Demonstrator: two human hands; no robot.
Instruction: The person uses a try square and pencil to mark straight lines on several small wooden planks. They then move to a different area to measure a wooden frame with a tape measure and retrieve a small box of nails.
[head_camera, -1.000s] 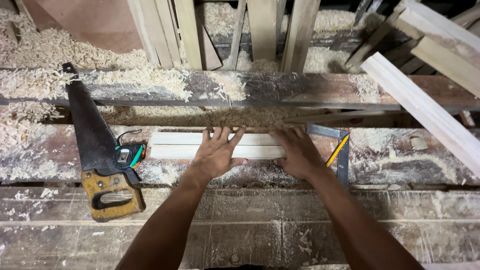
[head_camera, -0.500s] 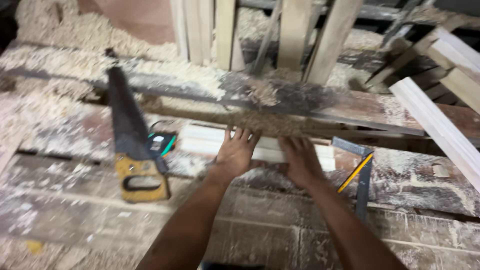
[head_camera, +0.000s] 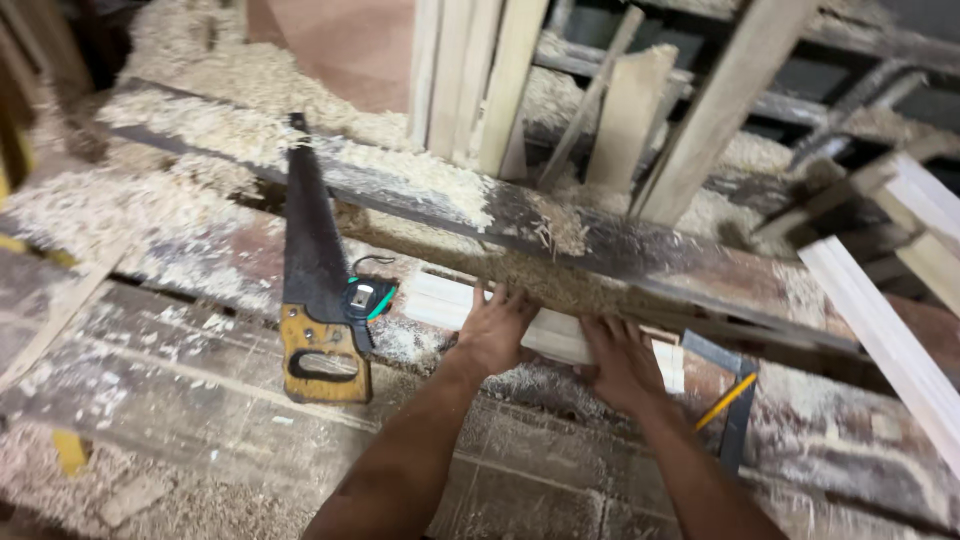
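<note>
Both of my hands are still on the pale wood strip (head_camera: 440, 300), just as they were a second ago. My left hand (head_camera: 495, 335) lies flat on it with the fingers spread, pressing down. My right hand (head_camera: 622, 362) lies flat on it too, a bit more to the right, fingers loosely spread. The strip lies across the dusty surface (head_camera: 180, 370), tight against the dark beam (head_camera: 650, 262) on its far side, and its white end (head_camera: 668, 365) pokes out just right of my right hand. What changed is mostly my view: it has swung, so everything looks tilted now. The strip looks pushed in closer under the beam. I think I am holding it steady in its place. The handsaw (head_camera: 312, 285) and the small tape measure (head_camera: 362, 298) lie to the left, untouched. The metal square (head_camera: 735, 425) with a yellow pencil (head_camera: 727, 400) lies to the right.
</note>
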